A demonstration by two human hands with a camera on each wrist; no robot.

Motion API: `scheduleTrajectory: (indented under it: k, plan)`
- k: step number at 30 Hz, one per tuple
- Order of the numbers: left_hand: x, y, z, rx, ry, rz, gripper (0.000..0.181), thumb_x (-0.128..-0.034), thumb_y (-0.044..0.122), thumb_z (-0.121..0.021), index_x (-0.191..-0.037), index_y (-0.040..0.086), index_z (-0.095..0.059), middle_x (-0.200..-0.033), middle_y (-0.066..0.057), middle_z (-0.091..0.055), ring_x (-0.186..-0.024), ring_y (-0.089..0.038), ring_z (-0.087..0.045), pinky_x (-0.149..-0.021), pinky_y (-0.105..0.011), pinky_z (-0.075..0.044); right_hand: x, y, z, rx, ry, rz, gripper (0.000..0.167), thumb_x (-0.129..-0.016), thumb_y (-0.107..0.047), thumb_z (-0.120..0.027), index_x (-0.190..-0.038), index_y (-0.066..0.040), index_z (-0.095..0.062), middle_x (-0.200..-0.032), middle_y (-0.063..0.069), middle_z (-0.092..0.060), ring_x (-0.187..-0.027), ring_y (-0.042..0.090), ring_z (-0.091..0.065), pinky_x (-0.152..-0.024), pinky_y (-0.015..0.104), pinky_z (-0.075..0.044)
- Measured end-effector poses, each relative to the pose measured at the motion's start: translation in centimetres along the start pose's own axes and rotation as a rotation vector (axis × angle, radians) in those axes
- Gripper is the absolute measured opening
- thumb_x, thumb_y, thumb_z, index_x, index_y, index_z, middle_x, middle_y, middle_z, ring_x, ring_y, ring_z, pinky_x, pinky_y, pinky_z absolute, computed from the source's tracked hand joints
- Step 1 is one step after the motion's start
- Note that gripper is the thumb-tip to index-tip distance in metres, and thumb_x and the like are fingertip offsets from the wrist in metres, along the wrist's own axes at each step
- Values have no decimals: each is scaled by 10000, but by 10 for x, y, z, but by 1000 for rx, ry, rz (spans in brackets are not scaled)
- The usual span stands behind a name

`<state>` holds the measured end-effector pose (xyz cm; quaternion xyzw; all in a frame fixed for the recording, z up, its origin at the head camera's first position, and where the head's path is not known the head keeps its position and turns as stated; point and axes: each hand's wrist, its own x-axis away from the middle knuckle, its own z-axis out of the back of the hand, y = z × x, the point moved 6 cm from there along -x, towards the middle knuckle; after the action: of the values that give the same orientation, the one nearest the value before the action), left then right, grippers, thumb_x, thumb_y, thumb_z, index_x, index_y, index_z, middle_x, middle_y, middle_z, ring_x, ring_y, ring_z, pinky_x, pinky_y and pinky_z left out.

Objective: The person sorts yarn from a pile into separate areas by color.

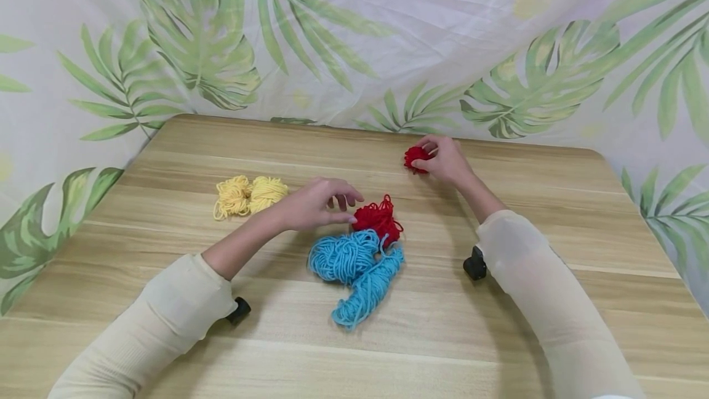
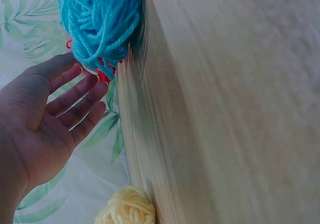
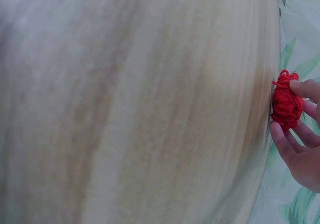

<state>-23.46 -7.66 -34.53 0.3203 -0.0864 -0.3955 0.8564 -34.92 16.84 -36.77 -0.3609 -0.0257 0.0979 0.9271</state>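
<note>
Six yarn bundles in my remote feed, all places taken from the round blue bundle [image 1: 340, 257].

Item: long blue bundle [image 1: 370, 288], touching the landmark on its near right, lying on the counter [image 1: 432, 350].
Item: loose red bundle [image 1: 379, 220], touching the landmark at its far right.
Item: compact red bundle [image 1: 415, 159], beyond the landmark and to its right, well apart; I cannot tell whether it is lifted.
Items: looser yellow bundle [image 1: 231, 197] and rounder yellow bundle [image 1: 268, 193], side by side, left of the landmark and farther off.

Right hand [image 1: 445, 159]: thumb and fingers pinch the compact red bundle.
Left hand [image 1: 318, 205]: just beyond the landmark, fingers spread and lightly bent, gripping nothing; thumb tip at the loose red bundle, contact uncertain.

Progress, in my judgement: partway. The yellow pair seems settled and the blues lie together; the reds look unfinished, one held far from its match, the other against the blue.
</note>
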Motion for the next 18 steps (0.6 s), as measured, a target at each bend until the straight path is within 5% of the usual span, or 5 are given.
scheduleTrajectory:
  k: [18]
  plan:
    - [-9, 8, -8, 5, -58, -23, 421, -924, 145, -801, -1294, -15, -680, -1193, -143, -709, -998, -246, -689, -848, -378, -588, -1, -3, -3, 54, -41, 9, 405, -936, -167, -772, -1278, 20, -662, -1225, 242, -665, -1132, 373, -603, -923, 465, -525]
